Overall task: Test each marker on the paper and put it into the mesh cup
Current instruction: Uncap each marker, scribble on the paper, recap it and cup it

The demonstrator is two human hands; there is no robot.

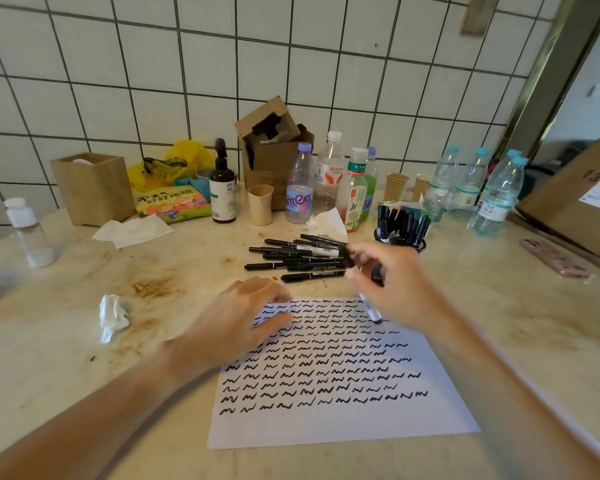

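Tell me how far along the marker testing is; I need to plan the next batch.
Done: the paper carries many rows of black squiggles, and the mesh cup already holds a bunch of markers. In hand: the right hand holds a marker tip-down on the paper, while the left hand rests on the sheet. Left: a pile of markers lies on the table.

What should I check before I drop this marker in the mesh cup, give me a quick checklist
1. Marker gripped by right hand: ok.
2. Tip on the paper at the row of squiggles: ok; whether a fresh mark has been left: cannot tell, blurred.
3. Left hand rests flat on the paper's corner: ok.
4. Cap back on the marker: not ok, the tip is bare.
5. Mesh cup upright, just beyond the right hand: ok, though already crowded with markers.
6. Untested pile lies apart from the cup: ok.
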